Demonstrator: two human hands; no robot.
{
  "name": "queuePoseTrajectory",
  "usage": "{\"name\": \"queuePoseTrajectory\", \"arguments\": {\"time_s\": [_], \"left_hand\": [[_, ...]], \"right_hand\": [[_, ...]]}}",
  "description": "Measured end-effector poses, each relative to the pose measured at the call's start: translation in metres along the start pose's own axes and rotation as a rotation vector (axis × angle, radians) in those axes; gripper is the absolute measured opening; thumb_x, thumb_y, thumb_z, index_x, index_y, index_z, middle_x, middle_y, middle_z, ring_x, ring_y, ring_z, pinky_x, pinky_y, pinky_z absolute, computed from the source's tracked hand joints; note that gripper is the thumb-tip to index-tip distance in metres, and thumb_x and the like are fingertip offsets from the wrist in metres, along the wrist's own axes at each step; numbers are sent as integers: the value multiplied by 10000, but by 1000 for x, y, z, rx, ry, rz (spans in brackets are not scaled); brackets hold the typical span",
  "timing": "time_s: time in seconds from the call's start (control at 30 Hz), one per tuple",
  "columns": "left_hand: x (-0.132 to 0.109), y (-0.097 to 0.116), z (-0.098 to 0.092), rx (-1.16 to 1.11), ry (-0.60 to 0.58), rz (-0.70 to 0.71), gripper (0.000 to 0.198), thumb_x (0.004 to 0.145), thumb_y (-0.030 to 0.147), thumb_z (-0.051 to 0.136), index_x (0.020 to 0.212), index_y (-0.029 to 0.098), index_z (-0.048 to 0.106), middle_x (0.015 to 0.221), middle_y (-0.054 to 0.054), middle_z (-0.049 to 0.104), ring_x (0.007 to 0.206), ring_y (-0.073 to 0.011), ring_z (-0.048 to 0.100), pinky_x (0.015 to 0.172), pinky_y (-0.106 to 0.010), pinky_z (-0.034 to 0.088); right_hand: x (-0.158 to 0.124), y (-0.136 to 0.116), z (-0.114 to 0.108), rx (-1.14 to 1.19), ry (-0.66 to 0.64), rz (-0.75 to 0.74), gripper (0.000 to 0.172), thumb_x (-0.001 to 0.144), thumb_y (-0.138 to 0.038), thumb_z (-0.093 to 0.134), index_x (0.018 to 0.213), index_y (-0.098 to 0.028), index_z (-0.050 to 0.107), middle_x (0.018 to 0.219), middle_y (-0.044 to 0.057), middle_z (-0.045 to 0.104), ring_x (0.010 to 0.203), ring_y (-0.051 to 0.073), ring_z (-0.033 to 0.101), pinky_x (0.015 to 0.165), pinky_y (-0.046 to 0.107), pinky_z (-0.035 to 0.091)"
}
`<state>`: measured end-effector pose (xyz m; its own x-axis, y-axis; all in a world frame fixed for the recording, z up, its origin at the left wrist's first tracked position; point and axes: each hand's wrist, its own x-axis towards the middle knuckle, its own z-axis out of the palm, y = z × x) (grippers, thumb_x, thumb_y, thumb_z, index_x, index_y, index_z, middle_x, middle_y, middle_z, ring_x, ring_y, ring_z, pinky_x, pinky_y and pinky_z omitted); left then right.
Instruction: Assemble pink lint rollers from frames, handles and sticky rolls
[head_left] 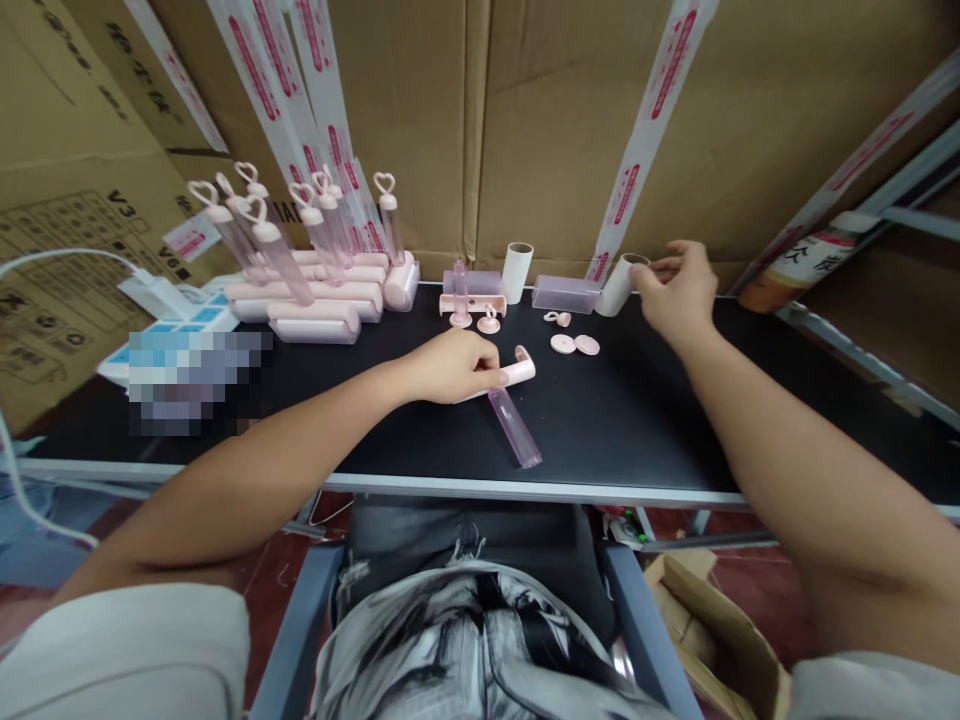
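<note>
My left hand [450, 365] rests on the black table [645, 420], its fingers closed on a pink plastic handle piece [517, 370]. A clear pink tube [516, 428] lies just below it, touching or close to the handle. My right hand [675, 285] reaches to the back of the table and pinches the rim of a white paper roll [619, 285] that leans there. A second white roll [517, 271] stands upright further left.
Finished pink rollers with heart-topped handles [315, 270] are stacked at the back left. Small pink discs [574, 345], a clear pink cover [566, 294] and other pink parts [469, 300] lie mid-table. Cardboard boxes [525, 120] wall the back. An open carton [720, 630] sits below right.
</note>
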<state>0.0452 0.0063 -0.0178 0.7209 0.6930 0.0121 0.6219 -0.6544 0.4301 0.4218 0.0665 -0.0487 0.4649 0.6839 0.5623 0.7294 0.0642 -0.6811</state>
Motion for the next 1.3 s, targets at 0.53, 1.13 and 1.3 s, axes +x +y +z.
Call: {"name": "queuePoseTrajectory", "arguments": {"time_s": [0.53,1.13,1.3], "left_hand": [[-5,5,0,-894,-18,183,585,947,648,814,1274,238,553,1177,-74,721,923,-205,817,723,-296,646],[2,14,23,-1213,-36,187,581,847,688,898,1024,203,632,693,39,633,556,-100,576,566,-263,464],[-1,24,19,-1343,-157,172,605,785,649,960,1101,238,649,685,39,634,529,-102,531,564,-293,456]], "right_hand": [[-98,-91,-19,304,-633,-1016,308,1136,-496,577,1083,-227,718,922,77,800,779,221,723,756,339,555],[-105,-101,-21,310,-783,-944,492,1166,-640,364,973,-249,593,791,28,665,646,193,579,660,328,436],[-102,-113,-43,201,-777,-927,567,1153,-688,297,942,-261,603,725,29,618,610,203,551,653,351,415]]}}
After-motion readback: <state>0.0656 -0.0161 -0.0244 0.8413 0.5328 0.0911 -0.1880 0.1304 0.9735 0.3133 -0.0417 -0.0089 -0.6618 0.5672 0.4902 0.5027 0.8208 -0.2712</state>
